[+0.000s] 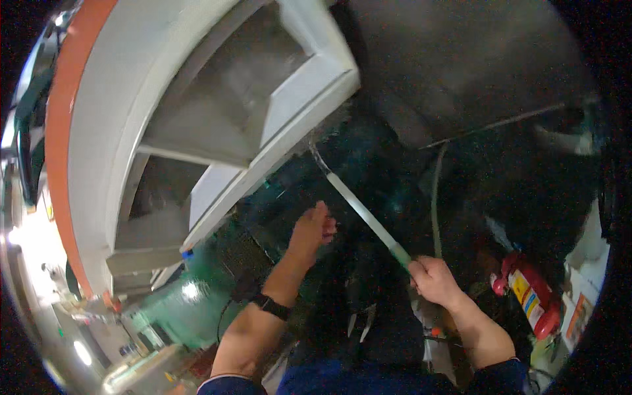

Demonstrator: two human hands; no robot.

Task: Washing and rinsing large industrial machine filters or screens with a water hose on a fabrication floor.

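Two hands worked under a white panel (197, 112). Right hand (434, 280), at five o'clock, was clamped on a pale rod (365, 214), angling it toward eleven o'clock, probably to reach the dark gap. Left hand (313, 230) reached in, fingers loosely curled, holding nothing visible. One red extinguisher (530, 293) lay at four o'clock; no container's contents showed.

head-worn fisheye, close, downward over hands (368, 263)

Dim workshop. White machine housing (197, 99) with orange rim (56, 145) above-left of the hands (316, 230). Dark floor (461, 66) beyond them. Red extinguisher (530, 296) to their right. Bright lights (82, 352) lower left.
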